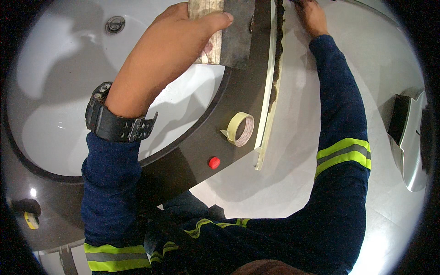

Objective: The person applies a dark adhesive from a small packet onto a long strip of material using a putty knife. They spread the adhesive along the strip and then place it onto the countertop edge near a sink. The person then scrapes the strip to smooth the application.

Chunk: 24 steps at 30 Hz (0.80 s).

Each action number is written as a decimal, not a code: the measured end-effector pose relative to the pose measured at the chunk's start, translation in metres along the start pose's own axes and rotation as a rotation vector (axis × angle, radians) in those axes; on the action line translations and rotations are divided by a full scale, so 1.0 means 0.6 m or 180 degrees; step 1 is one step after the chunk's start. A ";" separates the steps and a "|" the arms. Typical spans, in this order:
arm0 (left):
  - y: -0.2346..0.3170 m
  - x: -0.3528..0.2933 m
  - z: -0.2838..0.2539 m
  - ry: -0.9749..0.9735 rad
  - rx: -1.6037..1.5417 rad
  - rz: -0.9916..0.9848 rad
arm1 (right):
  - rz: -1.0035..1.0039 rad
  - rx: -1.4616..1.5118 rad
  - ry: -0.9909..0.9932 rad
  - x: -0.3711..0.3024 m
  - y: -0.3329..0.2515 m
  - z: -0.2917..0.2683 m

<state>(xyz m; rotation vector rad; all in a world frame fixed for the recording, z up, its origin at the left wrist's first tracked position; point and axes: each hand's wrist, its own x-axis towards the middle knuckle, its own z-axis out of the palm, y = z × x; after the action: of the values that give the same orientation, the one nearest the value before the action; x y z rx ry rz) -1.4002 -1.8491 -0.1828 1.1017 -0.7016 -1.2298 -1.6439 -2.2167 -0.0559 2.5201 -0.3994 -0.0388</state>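
My left hand (183, 34) is closed round a flat scraper (236, 34) with a pale, stained grip and a wide dark grey blade, held over the basin's rim and the dark countertop. At the top edge, my right hand (313, 17) is partly cut off by the frame. Its fingers are closed beside the wall, and a thin dark thing shows there that I cannot make out. Between the two hands runs a ragged dark joint (277, 59) where countertop meets wall. Strips of pale masking tape (267, 94) border this joint.
A roll of masking tape (241, 129) stands on the dark countertop (197, 146) near a small red cap (214, 162). The white basin (59, 133) fills the left side. A yellow-and-black item (31, 220) lies lower left. On the right is a metallic wall fixture (410, 142).
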 end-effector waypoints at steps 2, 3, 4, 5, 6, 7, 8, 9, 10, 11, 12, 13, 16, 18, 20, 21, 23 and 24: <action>0.011 -0.003 0.003 0.0035 -0.0079 -0.0346 | -0.0014 -0.0059 -0.0024 -0.001 0.002 0.002; 0.013 -0.004 0.004 0.0063 -0.0065 -0.0345 | 0.0051 -0.0113 -0.0168 0.001 0.000 0.001; 0.015 -0.006 0.005 0.0091 -0.0050 -0.0345 | 0.0118 -0.0167 -0.0314 0.003 -0.002 0.000; 0.015 -0.007 0.005 0.0118 -0.0034 -0.0345 | 0.0184 -0.0220 -0.0460 0.004 -0.005 0.000; 0.017 -0.006 0.007 0.0091 -0.0086 -0.0382 | 0.0141 -0.0234 -0.0467 0.002 0.001 0.001; 0.018 -0.005 0.009 0.0063 -0.0138 -0.0419 | 0.0099 -0.0247 -0.0475 0.002 0.007 0.004; 0.019 -0.005 0.010 0.0033 -0.0190 -0.0458 | 0.0058 -0.0260 -0.0485 0.000 0.013 0.006; 0.019 -0.005 0.008 0.0039 -0.0133 -0.0430 | -0.0009 -0.0310 -0.0432 0.004 0.005 0.005; 0.019 -0.006 0.005 0.0043 -0.0076 -0.0403 | -0.0074 -0.0359 -0.0381 0.008 -0.002 0.006; 0.019 -0.006 0.003 0.0047 -0.0018 -0.0376 | -0.0138 -0.0409 -0.0329 0.012 -0.009 0.005; 0.019 -0.006 0.004 0.0051 -0.0058 -0.0360 | -0.0140 -0.0433 -0.0411 0.011 0.002 0.006; 0.017 -0.005 0.006 0.0054 -0.0098 -0.0344 | -0.0141 -0.0459 -0.0494 0.012 0.013 0.008; 0.020 -0.006 0.007 0.0060 -0.0142 -0.0332 | -0.0227 -0.0486 -0.0639 0.018 0.017 0.009; 0.020 -0.007 0.005 0.0058 -0.0138 -0.0368 | -0.0232 -0.0419 -0.0692 0.020 0.011 0.008; 0.015 -0.005 0.002 0.0054 -0.0121 -0.0437 | -0.0154 -0.0277 -0.0733 0.021 0.006 0.007; 0.013 -0.001 0.002 -0.0022 -0.0031 -0.0376 | -0.0187 -0.0279 -0.0705 0.017 0.011 0.006; 0.009 0.007 0.004 -0.0173 0.0150 -0.0251 | -0.0253 -0.0285 -0.0648 0.010 0.022 0.004; 0.009 0.007 0.002 -0.0180 0.0102 -0.0271 | -0.0244 -0.0346 -0.0705 0.012 0.018 0.004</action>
<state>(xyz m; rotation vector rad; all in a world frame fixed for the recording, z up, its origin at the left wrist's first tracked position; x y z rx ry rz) -1.3985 -1.8535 -0.1779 1.1366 -0.7259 -1.3305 -1.6400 -2.2285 -0.0513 2.4294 -0.3774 -0.3625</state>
